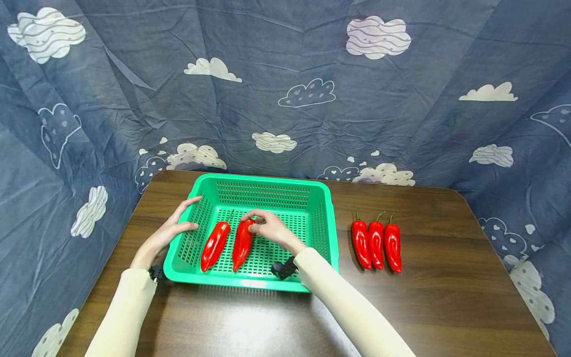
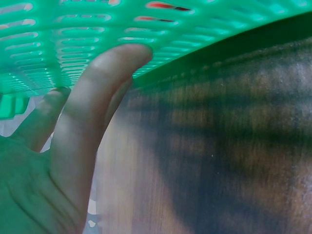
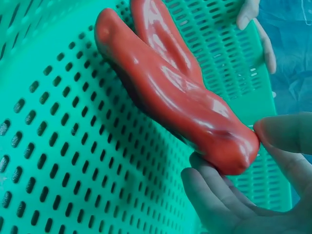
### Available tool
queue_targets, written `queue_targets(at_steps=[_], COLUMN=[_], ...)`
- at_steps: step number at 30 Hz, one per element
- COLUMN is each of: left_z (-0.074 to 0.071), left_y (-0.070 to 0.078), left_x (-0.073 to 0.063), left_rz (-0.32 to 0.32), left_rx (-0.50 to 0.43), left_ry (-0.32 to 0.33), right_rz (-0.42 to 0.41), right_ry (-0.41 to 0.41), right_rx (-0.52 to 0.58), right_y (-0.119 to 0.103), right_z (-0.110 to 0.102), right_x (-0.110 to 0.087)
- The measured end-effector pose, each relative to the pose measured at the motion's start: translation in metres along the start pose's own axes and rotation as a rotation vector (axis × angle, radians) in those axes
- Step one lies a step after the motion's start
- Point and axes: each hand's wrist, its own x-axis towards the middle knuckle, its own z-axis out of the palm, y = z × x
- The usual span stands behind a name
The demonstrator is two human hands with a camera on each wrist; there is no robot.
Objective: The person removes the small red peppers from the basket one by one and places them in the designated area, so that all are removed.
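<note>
My right hand (image 1: 270,229) reaches over the green basket (image 1: 332,228) and pinches the top end of a glossy red chili pepper (image 1: 242,245). In the right wrist view, thumb and fingers sit on either side of that end of the pepper (image 3: 175,100); its stem is hidden. Just left of it in the basket lies another red chili pepper (image 1: 215,246) with its stem pointing away. My left hand (image 1: 164,235) is at the basket's left side, fingers fairly straight. The left wrist view shows a fingertip against the slotted outer wall (image 2: 190,29).
Three more red chili peppers (image 1: 376,244) lie side by side on the brown wooden table (image 1: 437,297), right of the basket, stems pointing away. A dark blue cloth with white clouds (image 1: 267,114) hangs behind the table and along its sides.
</note>
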Motion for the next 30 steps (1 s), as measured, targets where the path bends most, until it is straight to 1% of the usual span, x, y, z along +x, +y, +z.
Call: queue_targets(at_steps=[4, 6, 8, 13, 17, 20, 24, 26, 30], left_z=[0.001, 0.001, 0.000, 0.000, 0.000, 0.000, 0.000, 0.001, 0.002], left_y=[0.001, 0.001, 0.002, 0.001, 0.001, 0.001, 0.001, 0.001, 0.002], left_x=[0.000, -0.001, -0.001, -0.001, -0.002, -0.002, -0.003, -0.003, -0.003], left_rz=[-0.002, -0.009, 0.005, 0.004, -0.026, -0.029, -0.030, -0.043, -0.048], left_rx=[0.011, 0.001, 0.022, 0.032, -0.026, -0.050, -0.055, -0.074, -0.084], left_ry=[0.001, -0.004, -0.002, -0.004, -0.015, -0.023, -0.020, -0.020, -0.023], right_rz=[-0.022, -0.025, -0.029, -0.046, -0.058, -0.062, -0.069, -0.073, -0.085], right_ry=[-0.004, 0.000, 0.008, 0.031, 0.045, 0.046, 0.043, 0.048, 0.054], right_rx=[0.065, 0.084, 0.103, 0.136, 0.161, 0.179, 0.184, 0.182, 0.187], right_y=[-0.003, -0.006, -0.008, -0.013, -0.017, -0.020, -0.024, -0.025, -0.025], right_z=[-0.004, -0.007, -0.010, -0.017, -0.023, -0.027, -0.033, -0.036, -0.043], right_x=[-0.002, -0.003, -0.004, -0.009, -0.013, -0.017, -0.022, -0.024, -0.027])
